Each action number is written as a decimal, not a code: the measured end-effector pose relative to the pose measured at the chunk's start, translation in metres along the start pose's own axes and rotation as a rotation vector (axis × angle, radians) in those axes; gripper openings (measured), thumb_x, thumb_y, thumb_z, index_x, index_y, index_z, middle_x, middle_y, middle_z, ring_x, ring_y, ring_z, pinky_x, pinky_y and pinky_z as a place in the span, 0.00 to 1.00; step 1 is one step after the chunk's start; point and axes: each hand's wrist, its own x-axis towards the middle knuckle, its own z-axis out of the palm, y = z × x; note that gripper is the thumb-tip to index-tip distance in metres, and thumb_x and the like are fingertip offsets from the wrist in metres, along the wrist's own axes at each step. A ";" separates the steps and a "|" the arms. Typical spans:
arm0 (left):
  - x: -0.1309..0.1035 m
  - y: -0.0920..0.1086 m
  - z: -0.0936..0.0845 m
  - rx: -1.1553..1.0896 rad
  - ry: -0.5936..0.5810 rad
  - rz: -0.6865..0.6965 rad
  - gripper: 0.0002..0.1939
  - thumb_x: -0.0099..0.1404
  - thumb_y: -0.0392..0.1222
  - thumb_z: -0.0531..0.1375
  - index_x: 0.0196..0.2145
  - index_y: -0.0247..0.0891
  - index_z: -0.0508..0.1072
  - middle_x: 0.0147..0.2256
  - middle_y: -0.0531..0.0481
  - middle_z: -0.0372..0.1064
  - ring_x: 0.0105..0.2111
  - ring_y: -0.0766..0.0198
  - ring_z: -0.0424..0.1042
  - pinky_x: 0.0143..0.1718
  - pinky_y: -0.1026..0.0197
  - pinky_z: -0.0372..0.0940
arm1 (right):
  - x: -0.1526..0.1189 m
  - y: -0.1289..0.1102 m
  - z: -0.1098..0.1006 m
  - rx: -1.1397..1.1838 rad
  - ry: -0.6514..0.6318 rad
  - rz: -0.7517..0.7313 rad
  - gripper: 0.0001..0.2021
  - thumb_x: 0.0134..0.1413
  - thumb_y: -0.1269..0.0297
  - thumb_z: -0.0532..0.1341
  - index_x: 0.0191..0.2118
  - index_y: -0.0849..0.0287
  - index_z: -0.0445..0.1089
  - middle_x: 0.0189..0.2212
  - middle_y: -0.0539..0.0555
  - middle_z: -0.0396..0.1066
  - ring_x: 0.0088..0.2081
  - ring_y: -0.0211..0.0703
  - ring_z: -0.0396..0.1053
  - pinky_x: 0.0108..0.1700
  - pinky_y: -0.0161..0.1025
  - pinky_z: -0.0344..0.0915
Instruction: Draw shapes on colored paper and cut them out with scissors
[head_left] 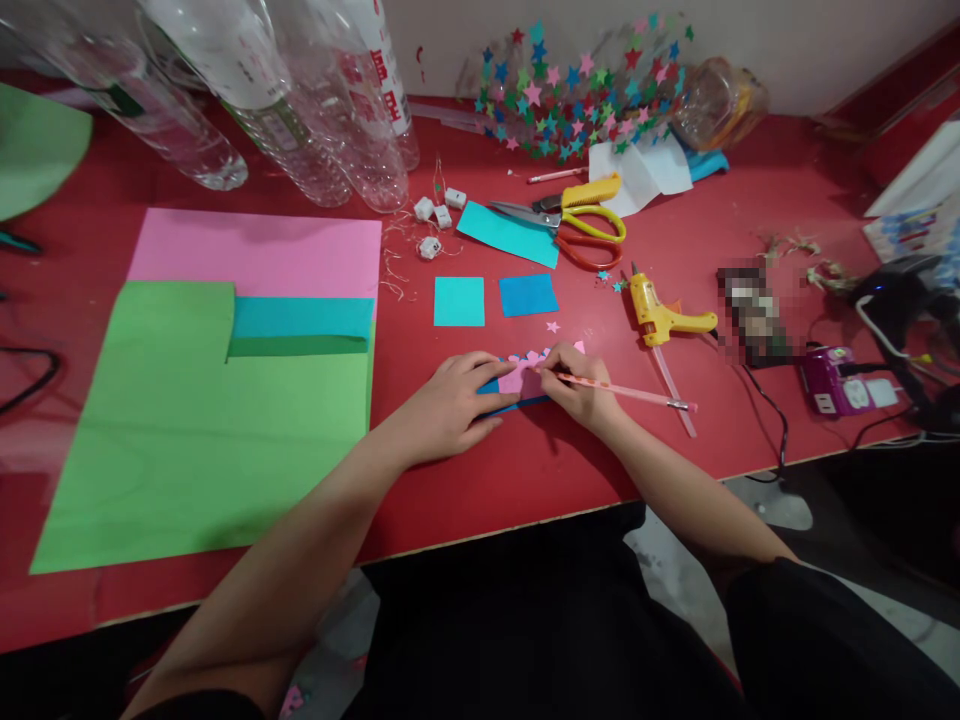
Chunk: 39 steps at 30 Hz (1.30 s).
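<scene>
A pink foam strip [517,381] lies over a blue piece [487,387] on the red table, with small pink stars along its upper edge. My left hand [454,405] rests flat with fingers spread, its fingertips pressing on the pink and blue pieces. In my right hand [581,388] is a pink pencil [634,391], its tip down on the pink strip and its eraser end pointing right. Just above lie a turquoise square [459,302], a blue rectangle [529,295] and a loose pink star [553,327].
Green foam sheets [217,440] over a pink sheet [262,250] cover the left side. Plastic bottles [300,130] stand behind. Scissors [592,225], a yellow cutter [592,191], a glue gun [664,312] and a purple power adapter [836,382] lie to the right.
</scene>
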 end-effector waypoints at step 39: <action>0.001 0.001 -0.001 -0.036 0.006 -0.017 0.17 0.68 0.41 0.55 0.53 0.44 0.71 0.60 0.41 0.59 0.59 0.48 0.56 0.55 0.40 0.58 | -0.002 -0.006 -0.002 -0.071 -0.060 -0.001 0.05 0.45 0.67 0.55 0.23 0.56 0.58 0.18 0.46 0.62 0.21 0.35 0.58 0.26 0.32 0.53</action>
